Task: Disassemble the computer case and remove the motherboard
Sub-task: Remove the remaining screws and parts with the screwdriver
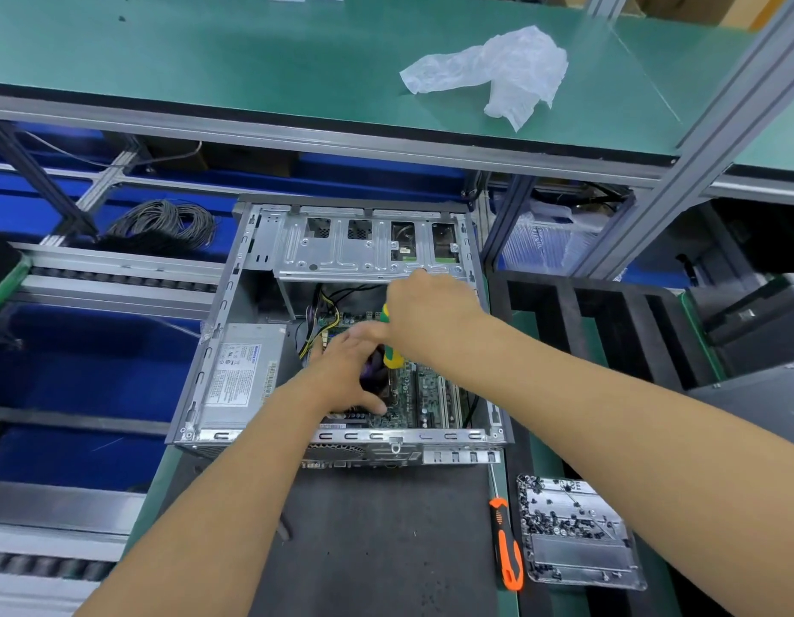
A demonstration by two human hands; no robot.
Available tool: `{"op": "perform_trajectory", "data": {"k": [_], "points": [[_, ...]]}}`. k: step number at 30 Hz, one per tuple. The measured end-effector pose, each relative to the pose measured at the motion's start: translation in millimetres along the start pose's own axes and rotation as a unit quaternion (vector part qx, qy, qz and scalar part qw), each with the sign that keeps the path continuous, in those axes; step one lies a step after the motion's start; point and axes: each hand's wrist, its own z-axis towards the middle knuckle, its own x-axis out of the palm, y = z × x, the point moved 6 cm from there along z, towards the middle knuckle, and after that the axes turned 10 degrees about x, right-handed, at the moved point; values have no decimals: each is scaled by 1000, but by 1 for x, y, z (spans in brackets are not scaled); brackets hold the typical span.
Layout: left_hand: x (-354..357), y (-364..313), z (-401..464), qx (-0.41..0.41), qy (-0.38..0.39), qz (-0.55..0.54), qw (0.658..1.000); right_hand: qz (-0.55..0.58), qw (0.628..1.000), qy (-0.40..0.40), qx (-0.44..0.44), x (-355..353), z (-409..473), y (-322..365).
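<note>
Head view, item by item, as it stands on the bench (377, 527):

Computer case (341, 331), one, lying on its side with the open face up, presumably so the board inside can be reached from above. Side panel already off.

Motherboard (413, 394), one, green, still seated on the case floor, toward the right half, partly hidden under both hands.

Power supply (241, 376), one, grey box with label, still mounted in the case's left half; its cable bundle runs toward the board.

Drive cage (368, 247), one, bare metal, across the far end of the case.

Left hand (348, 371), grip curled over a dark part on the board, which looks like the cooler; likely steadying it while the screw is worked.

Right hand (424, 313), grip clamped round a yellow-green screwdriver (391, 340), held near upright, tip hidden down by the board; I judge a fastener is being loosened.

Orange screwdriver (506, 549), one, lying spare on the bench just beside the tray, within reach. Screwdrivers total: two.

Clear tray (582, 567), one, right of the orange screwdriver, holding many small dark screws, too many and too small to count; kept near so removed screws are not lost.

Crumpled plastic sheet (497, 69), one, on the upper green shelf (208, 51), well apart from the work.

Cable coil (163, 224), one, behind and left of the case
</note>
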Motion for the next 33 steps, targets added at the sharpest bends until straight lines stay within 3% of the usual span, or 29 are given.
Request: {"op": "perform_trajectory", "data": {"k": [3,8,10,13,15,17,22,27,29,33], "points": [[-5,-2,0,34,-10,-46,998,-24,998,46,-30,-2,-3,16],[-2,2,0,-13,-3,-13,1000,-77,975,120,-171,4,-26,33],[-4,3,-2,-18,-2,-29,999,-84,971,144,-172,6,-30,33],[-4,-5,0,50,4,16,999,-87,986,105,-98,-3,-21,22],[-6,-4,0,35,-8,0,999,-128,985,85,-81,-8,-15,16],[-5,-3,2,24,-6,32,999,-187,969,99,-128,-5,-17,15],[-3,-2,5,15,-1,59,998,-197,943,72,-257,3,-30,24],[0,0,8,19,0,44,999,-57,984,116,-121,1,-21,9],[3,3,8,-5,19,60,998,-68,989,97,-88,1,-20,9],[-1,0,8,12,-10,40,999,-177,967,75,-167,1,-25,23]]}}
